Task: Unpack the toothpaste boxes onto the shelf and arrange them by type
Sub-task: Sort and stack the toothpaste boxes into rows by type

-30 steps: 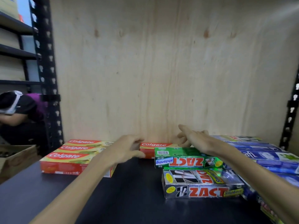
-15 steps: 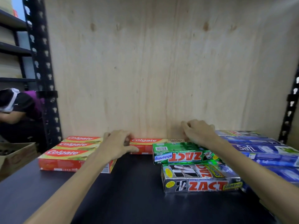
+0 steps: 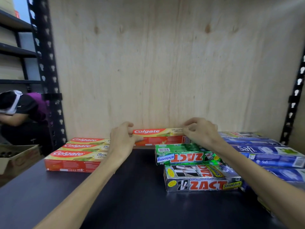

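Red Colgate box [image 3: 159, 136] | left hand [image 3: 123, 139], right hand [image 3: 200, 132]: fingers clamped on its ends | Safi boxes [image 3: 267, 151] cut off right

Two bare forearms enter from the lower frame edge. No sleeves, gloves, watches, rings or bands are visible on either limb. The left hand [image 3: 123, 138] and the right hand [image 3: 200, 132] are bare, with short fingernails. Both forearms are slender and unmarked.
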Tool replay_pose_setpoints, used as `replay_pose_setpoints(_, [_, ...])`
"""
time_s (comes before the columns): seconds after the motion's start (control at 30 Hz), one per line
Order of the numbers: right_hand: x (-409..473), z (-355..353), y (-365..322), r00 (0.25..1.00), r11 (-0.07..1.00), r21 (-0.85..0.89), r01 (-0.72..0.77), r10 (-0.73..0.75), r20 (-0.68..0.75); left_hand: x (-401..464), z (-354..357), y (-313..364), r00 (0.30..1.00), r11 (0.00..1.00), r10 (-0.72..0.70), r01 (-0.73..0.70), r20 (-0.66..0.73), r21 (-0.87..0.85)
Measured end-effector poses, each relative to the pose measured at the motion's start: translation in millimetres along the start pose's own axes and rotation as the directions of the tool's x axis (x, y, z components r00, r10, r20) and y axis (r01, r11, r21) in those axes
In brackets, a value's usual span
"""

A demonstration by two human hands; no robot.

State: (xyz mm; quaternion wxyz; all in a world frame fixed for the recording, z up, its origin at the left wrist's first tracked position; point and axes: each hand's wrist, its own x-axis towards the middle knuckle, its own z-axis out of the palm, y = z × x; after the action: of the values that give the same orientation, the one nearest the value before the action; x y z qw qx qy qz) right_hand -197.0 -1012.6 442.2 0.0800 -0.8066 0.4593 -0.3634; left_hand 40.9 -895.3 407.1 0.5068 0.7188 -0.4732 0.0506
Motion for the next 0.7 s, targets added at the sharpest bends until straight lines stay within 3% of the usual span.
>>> replay_pose_setpoints(0.17, [-16, -18, -14, 0.985, 0.985, 0.166, 0.044, -0.015, -0.171, -17, -19, 29, 0.98, 0.98, 0.062, -0.096, -0.191, -0.174])
replay_pose_setpoints(0.3, [-44, -34, -27, 0.962, 0.971, 0.212, 0.107, -0.048, -0.268, -41, -43, 43, 0.97, 0.956, 0.058, -0.122, -0.236, -0.267])
replay_pose_setpoints(0.43, [-85, -40, -40, 0.955, 0.953, 0.262, 0.151, -0.073, -0.288, -82, -73, 33, 0.98, 0.969, 0.038, -0.083, -0.194, -0.232])
replay_pose_setpoints(0.53, [-122, -34, -53, 0.942, 0.967, 0.171, 0.189, -0.13, -0.31, -116, -107, 21, 0.983, 0.981, 0.052, -0.083, -0.173, -0.176])
replay_pose_setpoints(0.7, [-182, -13, -66, 0.964, 0.978, 0.069, 0.198, -0.182, -0.194, -168, -156, -3, 0.996, 0.987, 0.036, -0.047, -0.078, -0.153])
